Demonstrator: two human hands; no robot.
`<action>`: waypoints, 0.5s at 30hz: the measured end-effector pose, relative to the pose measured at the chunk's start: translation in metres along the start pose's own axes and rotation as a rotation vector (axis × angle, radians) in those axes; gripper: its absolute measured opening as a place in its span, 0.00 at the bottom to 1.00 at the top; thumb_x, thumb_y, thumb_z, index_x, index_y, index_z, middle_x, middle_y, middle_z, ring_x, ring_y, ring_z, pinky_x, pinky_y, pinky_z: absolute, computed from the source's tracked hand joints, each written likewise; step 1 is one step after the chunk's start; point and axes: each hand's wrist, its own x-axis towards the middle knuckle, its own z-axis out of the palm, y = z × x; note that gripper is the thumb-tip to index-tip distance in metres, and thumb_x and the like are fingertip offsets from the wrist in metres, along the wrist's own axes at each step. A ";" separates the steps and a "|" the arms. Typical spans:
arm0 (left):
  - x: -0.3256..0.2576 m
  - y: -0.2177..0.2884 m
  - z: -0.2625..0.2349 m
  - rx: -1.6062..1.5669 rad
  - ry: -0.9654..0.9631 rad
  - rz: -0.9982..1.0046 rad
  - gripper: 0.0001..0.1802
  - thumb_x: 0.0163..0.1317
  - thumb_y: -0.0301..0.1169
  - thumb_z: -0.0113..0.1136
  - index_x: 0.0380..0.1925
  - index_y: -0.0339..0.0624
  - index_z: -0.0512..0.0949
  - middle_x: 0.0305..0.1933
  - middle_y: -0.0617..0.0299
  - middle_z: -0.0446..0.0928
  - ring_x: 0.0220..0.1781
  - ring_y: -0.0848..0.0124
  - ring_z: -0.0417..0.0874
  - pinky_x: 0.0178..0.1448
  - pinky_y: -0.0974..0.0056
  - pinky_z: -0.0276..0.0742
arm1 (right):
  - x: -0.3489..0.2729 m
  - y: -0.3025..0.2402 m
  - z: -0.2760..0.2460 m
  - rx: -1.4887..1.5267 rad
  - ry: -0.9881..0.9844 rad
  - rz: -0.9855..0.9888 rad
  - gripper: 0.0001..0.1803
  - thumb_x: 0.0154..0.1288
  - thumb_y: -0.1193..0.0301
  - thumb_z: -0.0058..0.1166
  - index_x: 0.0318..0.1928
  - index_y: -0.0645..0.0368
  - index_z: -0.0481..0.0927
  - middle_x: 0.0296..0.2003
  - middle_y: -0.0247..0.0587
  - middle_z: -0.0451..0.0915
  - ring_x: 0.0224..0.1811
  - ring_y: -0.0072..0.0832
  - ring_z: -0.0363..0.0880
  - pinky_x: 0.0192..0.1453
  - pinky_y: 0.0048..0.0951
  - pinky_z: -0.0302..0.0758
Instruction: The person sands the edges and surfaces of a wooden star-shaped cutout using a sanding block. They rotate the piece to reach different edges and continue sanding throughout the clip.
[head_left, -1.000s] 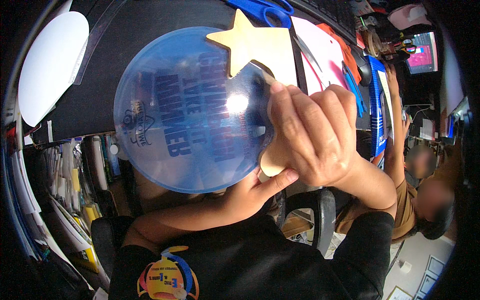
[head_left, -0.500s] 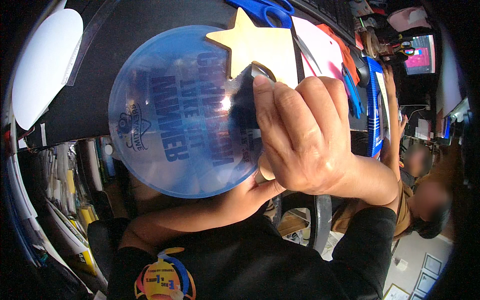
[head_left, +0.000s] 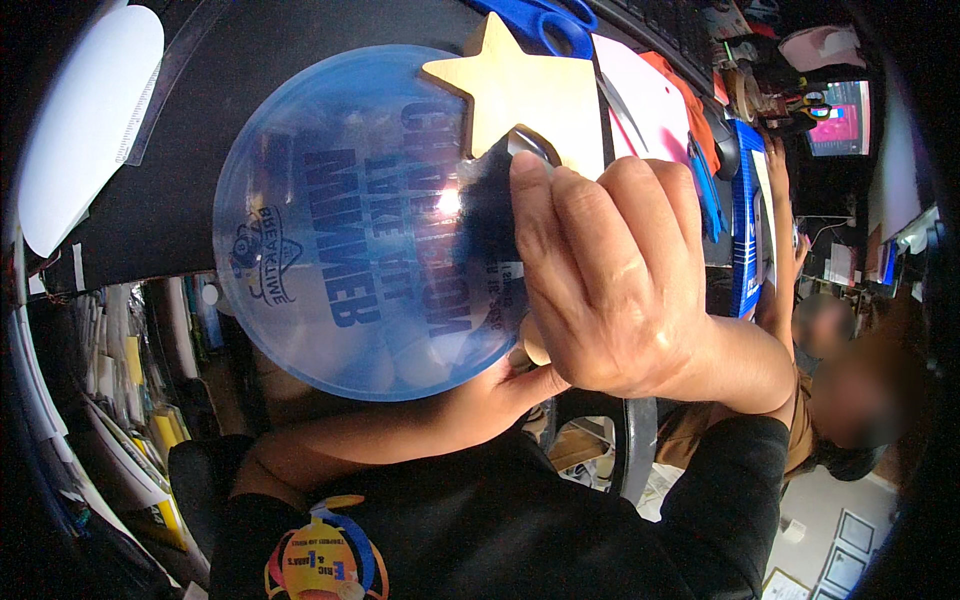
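Note:
A round, see-through bluish plaque (head_left: 270,170) with dark printed lettering is held up in front of me. A pale wooden star (head_left: 500,75) with a light flat piece (head_left: 570,110) stands at its upper right edge. My right hand (head_left: 620,270) is closed beside that edge, its fingers curled in. At its fingertips is a small dark, shiny curved piece (head_left: 533,145), which I cannot make out. Under the plaque's lower right edge my left hand (head_left: 512,385) grips it, mostly hidden behind the plaque and my right hand.
Blue-handled scissors (head_left: 560,30) and a keyboard (head_left: 675,25) lie at the far side of the dark desk (head_left: 200,130). Papers, blue pens (head_left: 708,190) and a blue box (head_left: 745,250) are to the right. Packed files (head_left: 120,350) stand lower left. Two people (head_left: 860,400) sit at right.
The plaque, star and both hands keep almost the same places, with a very slight shift. Both hands keep their hold.

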 end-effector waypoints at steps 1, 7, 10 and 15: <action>0.000 0.000 0.000 0.000 0.004 0.001 0.23 0.67 0.39 0.67 0.54 0.32 0.76 0.51 0.52 0.81 0.54 0.61 0.82 0.57 0.57 0.74 | 0.000 0.000 -0.001 0.000 -0.007 -0.009 0.34 0.30 0.70 0.51 0.43 0.80 0.81 0.34 0.51 0.76 0.28 0.35 0.72 0.31 0.34 0.67; -0.001 -0.002 0.004 -0.040 0.045 0.017 0.23 0.65 0.38 0.69 0.52 0.33 0.77 0.50 0.52 0.81 0.51 0.60 0.82 0.55 0.57 0.75 | 0.001 -0.001 -0.002 -0.015 -0.030 -0.007 0.34 0.29 0.71 0.52 0.43 0.80 0.81 0.33 0.51 0.75 0.28 0.35 0.71 0.31 0.34 0.67; -0.001 -0.003 0.004 -0.024 0.049 0.019 0.23 0.65 0.38 0.69 0.52 0.33 0.77 0.50 0.52 0.81 0.51 0.60 0.82 0.55 0.57 0.75 | 0.002 -0.001 -0.002 -0.026 -0.055 -0.007 0.33 0.29 0.73 0.52 0.44 0.80 0.81 0.32 0.49 0.74 0.28 0.36 0.71 0.30 0.34 0.68; -0.001 -0.002 0.005 -0.001 0.063 0.026 0.23 0.64 0.38 0.70 0.53 0.34 0.78 0.50 0.52 0.81 0.50 0.60 0.82 0.54 0.57 0.75 | 0.002 -0.006 -0.001 -0.041 -0.057 0.003 0.30 0.33 0.78 0.56 0.44 0.81 0.80 0.29 0.47 0.71 0.28 0.36 0.71 0.30 0.36 0.67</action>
